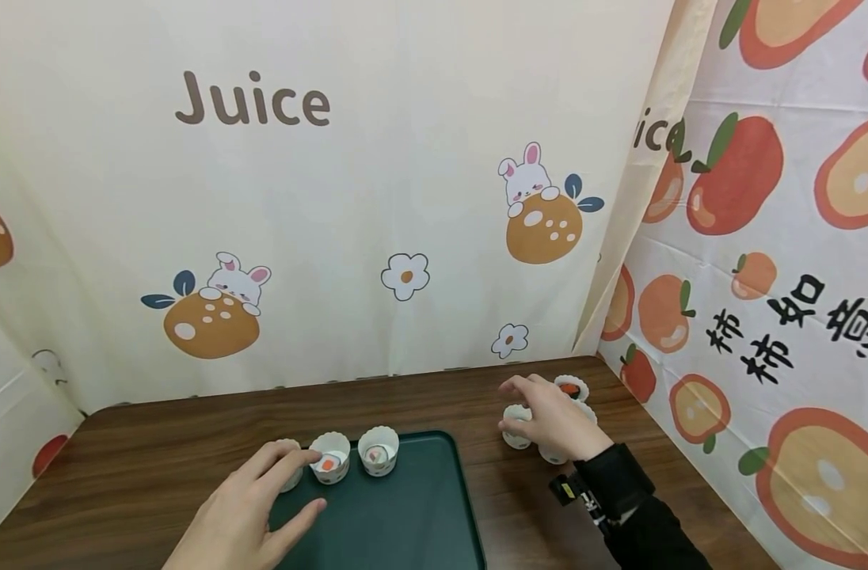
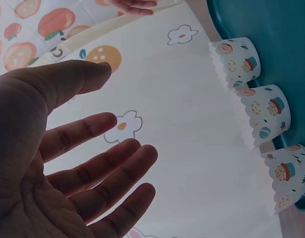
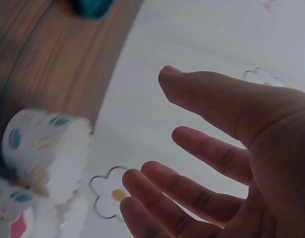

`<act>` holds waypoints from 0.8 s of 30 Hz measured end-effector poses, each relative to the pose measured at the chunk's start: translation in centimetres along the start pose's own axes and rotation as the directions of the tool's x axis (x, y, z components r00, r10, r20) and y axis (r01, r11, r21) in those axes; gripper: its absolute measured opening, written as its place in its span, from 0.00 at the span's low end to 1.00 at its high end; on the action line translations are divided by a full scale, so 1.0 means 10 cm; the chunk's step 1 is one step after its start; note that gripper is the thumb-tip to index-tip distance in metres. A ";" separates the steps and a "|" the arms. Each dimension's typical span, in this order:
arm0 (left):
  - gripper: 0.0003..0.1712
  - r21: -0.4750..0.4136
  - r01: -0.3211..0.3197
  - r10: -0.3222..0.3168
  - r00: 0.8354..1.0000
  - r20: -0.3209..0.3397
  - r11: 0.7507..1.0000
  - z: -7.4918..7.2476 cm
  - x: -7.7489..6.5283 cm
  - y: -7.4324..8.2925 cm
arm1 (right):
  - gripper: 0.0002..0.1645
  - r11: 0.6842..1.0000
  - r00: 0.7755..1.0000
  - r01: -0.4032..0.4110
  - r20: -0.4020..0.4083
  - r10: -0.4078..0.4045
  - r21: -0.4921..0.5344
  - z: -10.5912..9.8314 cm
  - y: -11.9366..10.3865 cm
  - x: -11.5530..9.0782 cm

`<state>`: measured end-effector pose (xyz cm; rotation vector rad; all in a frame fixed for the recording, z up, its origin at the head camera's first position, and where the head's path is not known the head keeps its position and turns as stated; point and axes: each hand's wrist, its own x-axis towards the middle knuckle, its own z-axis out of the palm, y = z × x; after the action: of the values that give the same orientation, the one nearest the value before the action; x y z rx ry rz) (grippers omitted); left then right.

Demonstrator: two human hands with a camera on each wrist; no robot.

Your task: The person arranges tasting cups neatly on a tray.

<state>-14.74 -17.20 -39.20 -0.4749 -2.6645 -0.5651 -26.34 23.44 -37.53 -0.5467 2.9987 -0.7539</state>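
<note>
Three white scalloped paper baking cups stand in a row at the back of a dark green tray [image 1: 384, 526]: a left cup [image 1: 288, 480] partly hidden by fingers, a middle cup [image 1: 332, 469] and a right cup [image 1: 378, 463]. Small pieces lie in the middle and right ones, the middle piece orange and white. My left hand [image 1: 245, 507] hovers over the tray's left side, fingers spread and holding nothing. My right hand [image 1: 558, 416], empty with loosely bent fingers, is above a cluster of similar cups. Its back cup [image 1: 572, 388] holds a dark and orange piece; its left cup [image 1: 515, 438] shows below the thumb.
Both groups are on a brown wooden table [image 1: 170, 451]. Behind it hangs a cream curtain [image 1: 405, 190] printed with rabbits and fruit. A fruit-patterned cloth [image 1: 748, 317] borders the right side.
</note>
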 end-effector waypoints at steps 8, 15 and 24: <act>0.30 -0.028 -0.014 0.014 1.000 -0.014 1.000 0.00 -0.01 0.01 | 0.32 0.997 0.997 -0.059 0.052 0.062 -0.044 0.05 0.16 0.08; 0.29 -0.048 -0.016 0.016 1.000 -0.005 0.999 0.00 -0.01 0.02 | 0.34 0.990 0.991 -0.097 0.085 0.106 -0.105 0.11 0.23 0.12; 0.29 -0.055 -0.031 0.031 0.999 -0.009 0.998 -0.01 0.00 0.01 | 0.33 0.989 0.992 -0.077 0.092 0.089 -0.129 0.15 0.25 0.15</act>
<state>-14.63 -17.13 -39.10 -0.5272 -2.6346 -0.6309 -28.45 24.38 -39.87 -0.4438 2.9708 -0.5206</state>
